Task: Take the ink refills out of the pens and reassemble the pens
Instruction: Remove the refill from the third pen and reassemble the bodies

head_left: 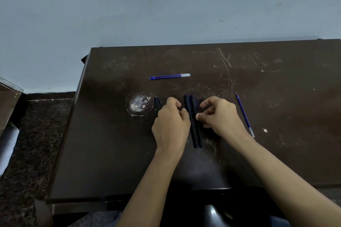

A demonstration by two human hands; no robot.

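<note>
black pens [193, 121] paired, touching | left hand [171, 125], right hand [220, 117] curled, thumbs against them, grip unclear

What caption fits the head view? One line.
Left hand and right hand touch two dark pens on a scratched brown table; three blue refills lie aside.

**Hidden under your hands**
Your left hand [170, 125] covers all but the far end of a single dark plastic pen [157, 103]. Its curled fingers [174, 101], and your right hand [221, 118], hide whether either grips the two dark pens [194, 131] lying side by side. The scratched dark brown counter [276, 153] runs off the right edge.
</note>
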